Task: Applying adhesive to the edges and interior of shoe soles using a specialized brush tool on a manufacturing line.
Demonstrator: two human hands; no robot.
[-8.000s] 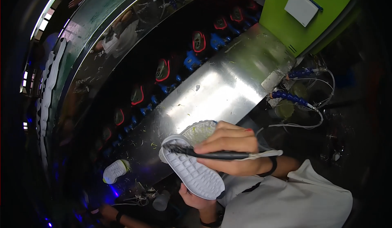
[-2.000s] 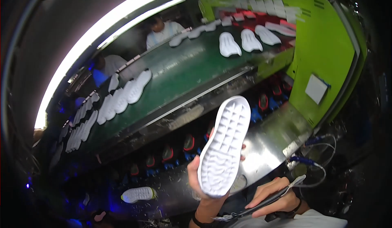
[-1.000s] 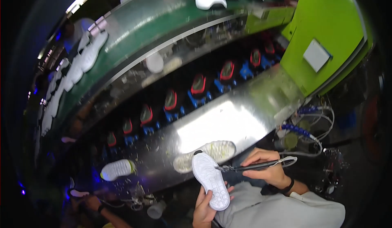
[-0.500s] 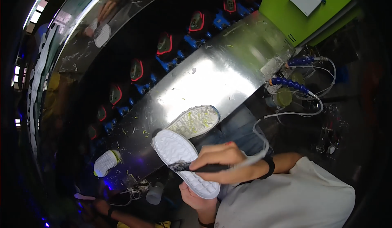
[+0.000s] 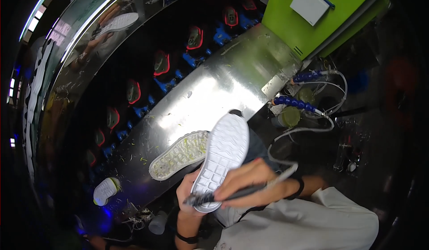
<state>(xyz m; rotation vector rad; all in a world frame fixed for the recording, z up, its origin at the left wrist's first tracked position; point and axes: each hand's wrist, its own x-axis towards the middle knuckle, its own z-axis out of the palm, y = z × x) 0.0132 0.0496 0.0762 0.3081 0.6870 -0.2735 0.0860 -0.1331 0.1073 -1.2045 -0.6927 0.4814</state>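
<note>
A white shoe sole (image 5: 225,145) with a wavy and grid-like pattern is held tilted above the table's near edge. My left hand (image 5: 187,188) grips its lower end from the left and underneath. My right hand (image 5: 248,180) is closed round a dark-handled brush (image 5: 241,191) with a pale hose trailing from it. Its dark, blurred bristles lie over the sole's lower end, close to my left fingers. Beyond them, a second sole (image 5: 176,158), off-white and flecked with yellow-green scraps, lies on the metal table (image 5: 210,89), partly hidden by the held one.
A small white sole (image 5: 106,191) with yellow-green edges lies at the table's left. Dark fixtures with red rims (image 5: 195,37) line the far side. A green cabinet (image 5: 281,26), blue jointed hoses (image 5: 292,102) and a yellowish jar (image 5: 290,116) stand right. A pale cup (image 5: 157,223) is low left.
The held sole has swung more upright, its upper end now farther right. My brush has moved from its middle to its lower end. The whole view has shifted, and more of the second sole shows.
</note>
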